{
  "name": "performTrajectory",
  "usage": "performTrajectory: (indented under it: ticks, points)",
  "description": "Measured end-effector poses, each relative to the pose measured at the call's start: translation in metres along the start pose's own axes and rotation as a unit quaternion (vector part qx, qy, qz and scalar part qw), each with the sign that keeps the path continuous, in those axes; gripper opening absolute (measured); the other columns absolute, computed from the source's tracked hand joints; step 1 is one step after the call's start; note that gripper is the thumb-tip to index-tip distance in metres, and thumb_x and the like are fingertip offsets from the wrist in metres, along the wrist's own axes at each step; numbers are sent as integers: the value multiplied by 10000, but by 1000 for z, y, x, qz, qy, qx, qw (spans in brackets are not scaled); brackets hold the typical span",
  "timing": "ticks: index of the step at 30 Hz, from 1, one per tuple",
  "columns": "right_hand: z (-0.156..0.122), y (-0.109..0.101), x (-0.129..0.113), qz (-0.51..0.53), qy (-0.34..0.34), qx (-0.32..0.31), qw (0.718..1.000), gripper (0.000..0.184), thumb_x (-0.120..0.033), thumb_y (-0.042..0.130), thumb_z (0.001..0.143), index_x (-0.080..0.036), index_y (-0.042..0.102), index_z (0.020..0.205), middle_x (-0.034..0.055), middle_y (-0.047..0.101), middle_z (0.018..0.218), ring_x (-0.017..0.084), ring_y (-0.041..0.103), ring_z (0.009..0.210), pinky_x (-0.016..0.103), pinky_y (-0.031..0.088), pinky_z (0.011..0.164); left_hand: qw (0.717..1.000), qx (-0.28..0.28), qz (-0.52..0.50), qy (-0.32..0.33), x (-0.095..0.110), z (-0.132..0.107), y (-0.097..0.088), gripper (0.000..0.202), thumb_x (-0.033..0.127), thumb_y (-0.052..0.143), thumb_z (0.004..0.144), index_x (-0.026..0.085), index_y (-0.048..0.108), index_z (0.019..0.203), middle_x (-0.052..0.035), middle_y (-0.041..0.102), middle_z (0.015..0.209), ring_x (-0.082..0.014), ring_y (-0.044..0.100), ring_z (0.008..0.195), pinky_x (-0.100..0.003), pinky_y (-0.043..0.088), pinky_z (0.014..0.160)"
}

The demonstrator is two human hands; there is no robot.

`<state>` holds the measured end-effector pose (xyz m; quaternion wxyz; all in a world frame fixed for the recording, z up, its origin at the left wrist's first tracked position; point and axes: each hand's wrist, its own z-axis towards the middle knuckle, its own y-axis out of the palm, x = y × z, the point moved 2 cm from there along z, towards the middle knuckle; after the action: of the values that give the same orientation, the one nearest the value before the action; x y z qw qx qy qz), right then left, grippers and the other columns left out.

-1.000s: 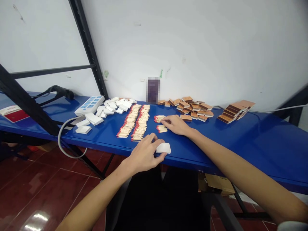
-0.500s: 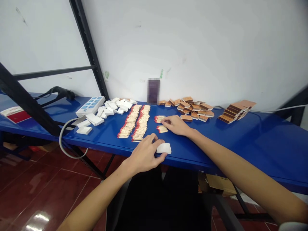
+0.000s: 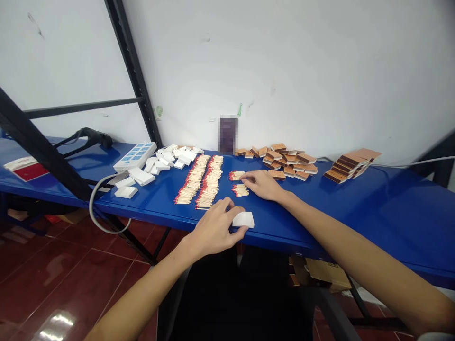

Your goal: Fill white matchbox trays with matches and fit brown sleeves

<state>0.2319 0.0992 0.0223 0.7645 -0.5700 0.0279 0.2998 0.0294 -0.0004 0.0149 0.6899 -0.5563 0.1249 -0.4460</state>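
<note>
Near the table's front edge, my left hand is closed on a white matchbox tray, thumb at its near side and fingers at its far side. My right hand rests on the table with its fingertips at a small group of red-tipped matches; its fingers are bent together there. Just nearer to me lies a second small group of matches, beside that hand. Left of both groups, two long rows of matches run away from me.
White trays lie heaped at the left, beside a white power strip. Brown matchbox sleeves are piled at the back right, with a leaning stack of matchboxes farther right. A black metal post rises at the left.
The whole view has shifted very slightly. Both hands keep their places, the left at the white tray and the right at the far small group of matches.
</note>
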Motion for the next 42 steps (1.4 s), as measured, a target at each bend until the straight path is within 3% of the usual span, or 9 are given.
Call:
performTrajectory:
  ticks: [9,21,28,32,36,42]
  points:
    - [-1,3,3,11,-5,-6,1000,355,-341,468,923,-173,756,1044,6,630,634,142,506,566,267,305,567,1000,1,2,1,0,0,0,338,393,565,928,202,617,1202,-75,532,1050,-228,563,932,-378,496,864]
    - [-1,3,0,-18,-5,-21,1000,356,-322,474,919,-175,763,1066,43,699,741,167,560,658,273,320,597,1000,2,1,2,0,0,0,335,383,574,924,197,620,1199,-76,535,1053,-228,565,939,-375,495,864]
    - [0,3,0,12,5,-17,1000,347,-360,473,909,-162,753,967,0,587,591,142,468,564,275,290,577,1000,2,-2,2,0,0,0,339,371,578,921,190,618,1206,-81,531,1058,-230,564,946,-382,492,880]
    - [-1,2,2,60,11,-20,998,341,-402,487,895,-160,723,854,-3,595,623,130,439,566,274,292,579,1000,0,-1,-3,-1,0,-1,340,377,575,923,193,619,1206,-76,531,1047,-230,563,936,-388,494,870]
    - [-2,2,2,61,13,-18,998,346,-406,475,897,-158,714,867,-3,588,624,134,444,572,276,293,583,1000,2,-2,-1,-1,1,0,334,377,579,922,193,624,1197,-75,534,1050,-230,565,936,-387,495,867]
    - [-4,-5,-4,38,-2,-84,996,296,-376,504,883,-178,713,951,-9,578,633,144,492,599,280,311,607,1000,3,-10,0,0,1,0,337,376,584,921,192,621,1201,-79,535,1067,-228,570,938,-384,493,876]
